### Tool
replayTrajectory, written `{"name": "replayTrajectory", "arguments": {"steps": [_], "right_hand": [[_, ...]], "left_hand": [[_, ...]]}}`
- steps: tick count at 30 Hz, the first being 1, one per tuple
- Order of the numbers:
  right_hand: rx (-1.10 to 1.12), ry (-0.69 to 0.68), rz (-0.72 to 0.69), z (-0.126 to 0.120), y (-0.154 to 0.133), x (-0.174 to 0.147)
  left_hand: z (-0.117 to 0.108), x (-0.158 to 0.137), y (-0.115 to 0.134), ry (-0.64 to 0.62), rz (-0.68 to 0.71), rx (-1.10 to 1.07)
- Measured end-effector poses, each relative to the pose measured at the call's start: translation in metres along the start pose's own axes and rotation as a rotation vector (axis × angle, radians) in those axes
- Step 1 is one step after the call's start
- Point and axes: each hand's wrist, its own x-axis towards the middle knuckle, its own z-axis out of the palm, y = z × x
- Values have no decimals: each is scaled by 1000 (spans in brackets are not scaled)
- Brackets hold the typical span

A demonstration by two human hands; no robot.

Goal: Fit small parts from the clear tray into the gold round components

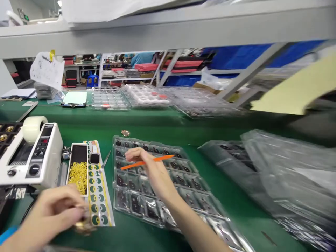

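My left hand (56,211), smeared by motion, is closed on a small gold-coloured metal part (83,225) at the lower left. That part looks like a watch case, but its detail is blurred. My right hand (147,162) is over a clear plastic tray (147,218), gripping a thin orange pointed stick (164,158). Dark small parts fill several of the tray's compartments. Left of the tray lies a sheet of round green and yellow stickers (98,189). Beside it a box (70,171) contains yellow rings.
A white tape dispenser (49,154) stands at the left. Tweezers (105,160) lie by the sticker sheet, and a rose-gold ring-shaped part (125,133) sits behind the tray. Clear trays (286,168) are stacked at right. A grey shelf beam (168,36) crosses above.
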Motion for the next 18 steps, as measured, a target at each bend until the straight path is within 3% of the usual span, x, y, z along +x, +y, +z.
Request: {"name": "replayTrajectory", "arguments": {"steps": [2,5,10,13,18], "right_hand": [[99,-20,39,10,-4,-4],[212,-62,134,19,-2,-15],[393,-141,145,24,7,-36],[316,-201,55,29,4,-43],[143,-243,-98,38,0,-48]], "left_hand": [[24,22,-19,-87,-241,-315],[44,49,-50,17,-388,-463],[30,53,-72,176,-379,-529],[22,47,-69,248,-328,-568],[26,42,-65,234,-239,-559]]}}
